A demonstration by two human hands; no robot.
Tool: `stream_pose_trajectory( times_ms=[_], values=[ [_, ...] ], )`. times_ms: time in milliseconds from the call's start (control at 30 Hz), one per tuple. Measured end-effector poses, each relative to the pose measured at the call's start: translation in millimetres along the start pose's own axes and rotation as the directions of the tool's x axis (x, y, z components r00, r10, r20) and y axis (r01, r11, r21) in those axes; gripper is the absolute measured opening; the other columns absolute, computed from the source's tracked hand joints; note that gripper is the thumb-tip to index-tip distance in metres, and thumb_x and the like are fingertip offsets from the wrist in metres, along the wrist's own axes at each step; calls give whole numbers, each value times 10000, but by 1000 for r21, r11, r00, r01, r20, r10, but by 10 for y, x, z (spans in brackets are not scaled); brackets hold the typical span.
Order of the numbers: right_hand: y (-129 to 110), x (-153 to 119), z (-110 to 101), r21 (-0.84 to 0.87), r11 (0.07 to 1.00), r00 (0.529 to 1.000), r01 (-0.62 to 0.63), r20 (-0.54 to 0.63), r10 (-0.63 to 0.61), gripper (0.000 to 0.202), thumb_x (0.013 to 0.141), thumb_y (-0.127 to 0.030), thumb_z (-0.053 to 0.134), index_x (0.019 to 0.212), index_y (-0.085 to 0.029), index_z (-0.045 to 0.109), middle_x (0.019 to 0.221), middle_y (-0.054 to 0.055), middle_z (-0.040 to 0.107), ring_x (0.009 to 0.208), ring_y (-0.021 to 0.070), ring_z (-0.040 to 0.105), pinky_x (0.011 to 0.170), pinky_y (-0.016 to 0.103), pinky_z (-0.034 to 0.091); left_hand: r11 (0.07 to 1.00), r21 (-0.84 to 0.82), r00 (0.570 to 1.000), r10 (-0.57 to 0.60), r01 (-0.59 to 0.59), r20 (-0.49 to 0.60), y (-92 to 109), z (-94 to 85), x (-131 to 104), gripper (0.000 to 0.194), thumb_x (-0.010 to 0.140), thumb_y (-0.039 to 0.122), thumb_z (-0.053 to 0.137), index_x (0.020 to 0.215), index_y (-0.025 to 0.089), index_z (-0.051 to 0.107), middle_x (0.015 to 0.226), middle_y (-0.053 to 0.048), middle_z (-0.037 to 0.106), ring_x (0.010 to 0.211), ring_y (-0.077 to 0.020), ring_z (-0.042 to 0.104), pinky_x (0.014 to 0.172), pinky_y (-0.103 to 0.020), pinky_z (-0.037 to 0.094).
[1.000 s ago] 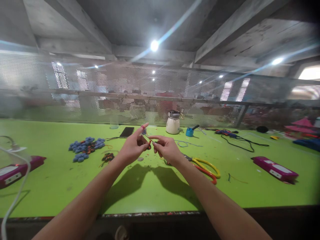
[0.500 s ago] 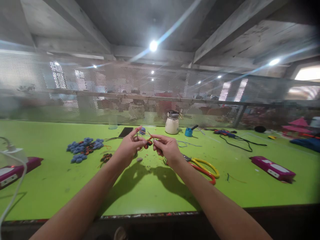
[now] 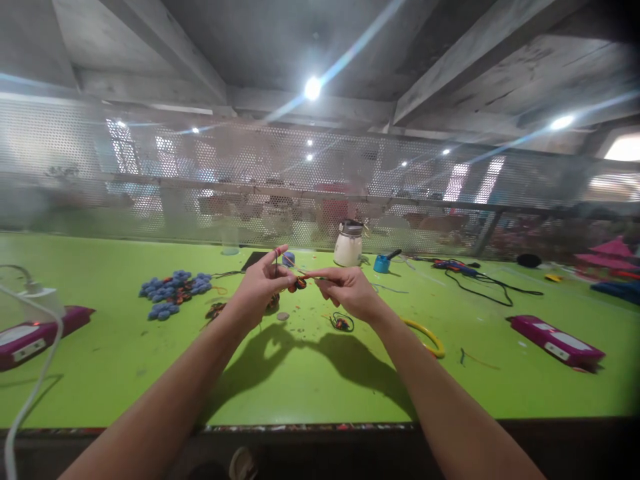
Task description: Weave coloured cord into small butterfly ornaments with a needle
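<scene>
My left hand [image 3: 263, 285] pinches a small dark and orange crocheted piece [image 3: 299, 284], with dark yarn wrapped round its raised index finger. Close on its right, my right hand [image 3: 347, 288] has its index finger stretched along a thin crochet hook [image 3: 303, 274] whose tip is at the piece. A small blue-purple yarn ball [image 3: 289, 259] lies behind my left hand. Below my right hand, a dark and orange bit with a loop of yarn [image 3: 342, 323] rests on the green table [image 3: 310, 393]. More dark orange pieces [image 3: 215, 310] lie beside my left wrist.
Blue crocheted flowers [image 3: 175, 290] lie at left. Behind stand a cream jug [image 3: 349, 244] and a blue pot [image 3: 382, 264]. Yellow-handled scissors [image 3: 425, 337] are partly under my right forearm. Purple power strips [image 3: 556, 339] sit at both sides, with a white cable [image 3: 47, 360] at left.
My right hand has shifted right and its index finger is straighter. Its forearm now covers more of the scissors, and the looped bit below it shows. The view has moved slightly.
</scene>
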State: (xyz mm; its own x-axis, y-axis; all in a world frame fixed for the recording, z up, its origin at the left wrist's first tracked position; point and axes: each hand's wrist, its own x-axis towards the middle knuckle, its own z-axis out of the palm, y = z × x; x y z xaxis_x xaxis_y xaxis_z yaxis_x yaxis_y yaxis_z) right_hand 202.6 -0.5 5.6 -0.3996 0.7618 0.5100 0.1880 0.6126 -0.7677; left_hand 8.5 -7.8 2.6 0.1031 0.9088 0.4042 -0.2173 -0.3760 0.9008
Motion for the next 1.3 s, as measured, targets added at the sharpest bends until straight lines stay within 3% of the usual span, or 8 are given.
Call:
stream_pose_trajectory(
  times_ms=[333, 600, 833, 1000, 1300],
  values=[
    [19, -5, -120, -115, 992, 987, 42, 157, -24, 346, 840, -213, 529, 1122, -179, 728, 511, -45, 392, 487, 83, 288, 483, 236, 253, 996, 89, 1000, 13, -15, 21, -59, -36, 42, 842, 627, 152, 787, 1382, 76, 420, 646, 8, 632, 599, -141, 589, 608, -269, 435],
    [-17, -4, -146, -386, 919, 980, 85, 199, -7, 376, 826, -152, 500, 1116, -202, 733, 547, -15, 548, 493, 94, 308, 504, 238, 258, 988, 153, 999, -6, 1, 36, -137, -56, 75, 797, 623, 151, 763, 1351, 66, 448, 623, 4, 637, 575, -153, 603, 599, -280, 449],
    [40, -3, -121, -473, 866, 978, 160, 193, -75, 395, 824, -96, 497, 1109, -231, 736, 581, 6, 627, 497, 100, 353, 523, 237, 268, 978, 209, 1000, -10, 7, 12, -63, 10, 35, 791, 611, 144, 745, 1335, 30, 447, 582, 10, 635, 531, -151, 588, 574, -283, 453],
    [37, -9, -75, -531, 837, 985, 131, 165, -49, 435, 784, -46, 528, 1110, -247, 734, 631, 23, 666, 518, 107, 394, 535, 241, 265, 959, 282, 1000, 7, -10, 14, 16, 73, -21, 804, 622, 122, 731, 1361, 29, 428, 590, 0, 646, 543, -157, 594, 521, -255, 421],
    [-30, -19, -22, -633, 766, 987, 115, 163, -14, 488, 794, -14, 496, 1160, -256, 709, 656, 36, 663, 540, 121, 422, 548, 262, 259, 933, 356, 998, 66, -56, -14, -11, 78, -15, 717, 645, 122, 690, 1323, 44, 472, 581, 14, 624, 532, -148, 590, 503, -243, 418]
  ],
)
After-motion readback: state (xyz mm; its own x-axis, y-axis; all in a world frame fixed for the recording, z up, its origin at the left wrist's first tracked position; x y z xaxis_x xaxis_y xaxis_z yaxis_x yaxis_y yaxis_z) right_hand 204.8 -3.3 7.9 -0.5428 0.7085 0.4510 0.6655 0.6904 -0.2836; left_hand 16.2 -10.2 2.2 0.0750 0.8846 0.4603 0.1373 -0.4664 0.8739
